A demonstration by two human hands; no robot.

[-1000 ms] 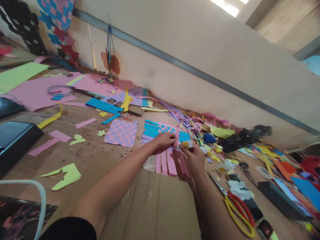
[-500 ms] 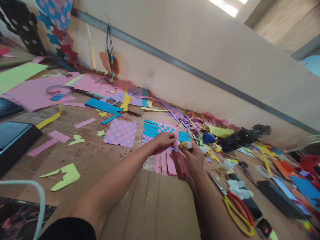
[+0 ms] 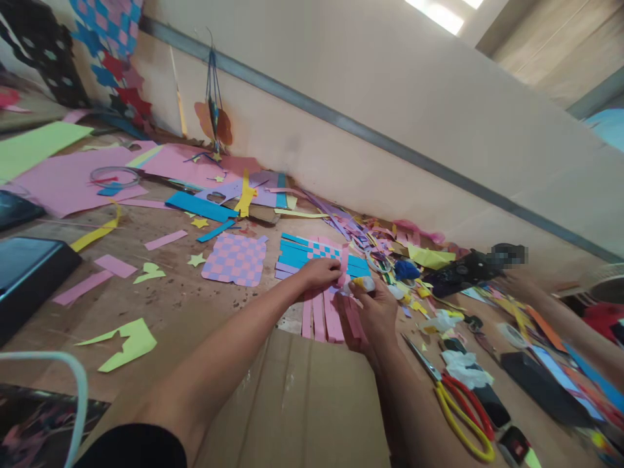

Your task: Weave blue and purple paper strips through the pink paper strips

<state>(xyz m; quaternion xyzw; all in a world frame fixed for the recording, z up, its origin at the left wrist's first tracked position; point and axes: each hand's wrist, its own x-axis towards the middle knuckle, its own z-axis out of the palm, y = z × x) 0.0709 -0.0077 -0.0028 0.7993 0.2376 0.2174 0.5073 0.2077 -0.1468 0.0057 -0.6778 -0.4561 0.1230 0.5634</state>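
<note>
A big brown cardboard sheet (image 3: pixel 292 403) lies closest, at the near edge of the table. Just past it, the person's 2 hands work over a paper weave (image 3: pixel 316 260) of blue and pink strips, which lies flat on the table, right in the middle. Long pink strips (image 3: pixel 319 318) hang off its near side.

The left hand (image 3: pixel 319 273) is closed and pinches a pink strip (image 3: pixel 344 265) at the top of the weave. The right hand (image 3: pixel 373 318) is closed around a glue stick (image 3: pixel 359 284), with its tip right by that strip.

To the right lie scissors (image 3: pixel 463 409) with red and yellow handles, next to crumpled white paper (image 3: pixel 465 369). Another person's arm (image 3: pixel 570 318) reaches in from the far right.

To the left lie a green paper (image 3: pixel 129 344) with a star cut out and a pink and purple checked mat (image 3: pixel 234 260). Farther back, lots of paper scraps sit along the wall (image 3: pixel 390 123), and a blue fluffy ball (image 3: pixel 406 270) sits among them.
</note>
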